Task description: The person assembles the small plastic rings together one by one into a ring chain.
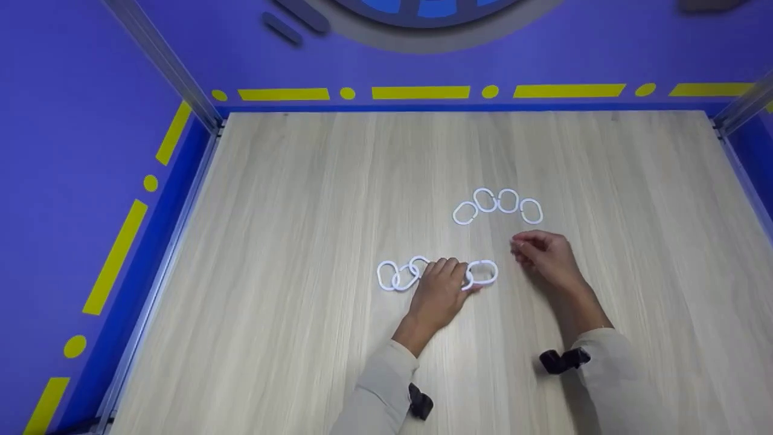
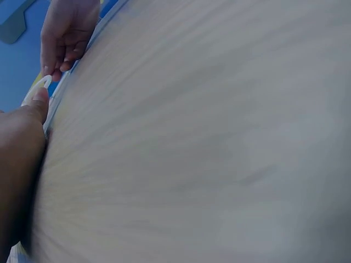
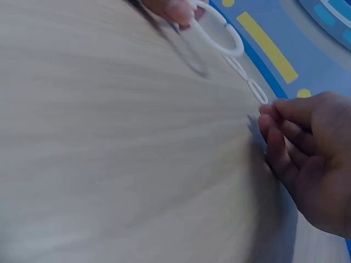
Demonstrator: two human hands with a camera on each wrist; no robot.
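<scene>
In the head view my left hand (image 1: pixel 439 291) holds a chain of white oval plastic links (image 1: pixel 406 278) across the middle of the table. Several links hang together to the left of its fingers, and the end link (image 1: pixel 482 272) sticks out to the right past the thumb. The right wrist view shows that end link (image 3: pixel 216 34) close up, pinched at the left thumb. My right hand (image 1: pixel 548 258) hovers to the right, apart from the chain. Its fingers are loosely bent with the thumb near the index fingertip, and no link shows between them.
Several separate white links (image 1: pixel 508 201) lie in an arc on the wooden table (image 1: pixel 302 199), just beyond my right hand. Blue panels with yellow marks (image 1: pixel 421 92) stand along the table's back and left edges. A small black device (image 1: pixel 564 360) sits at each sleeve.
</scene>
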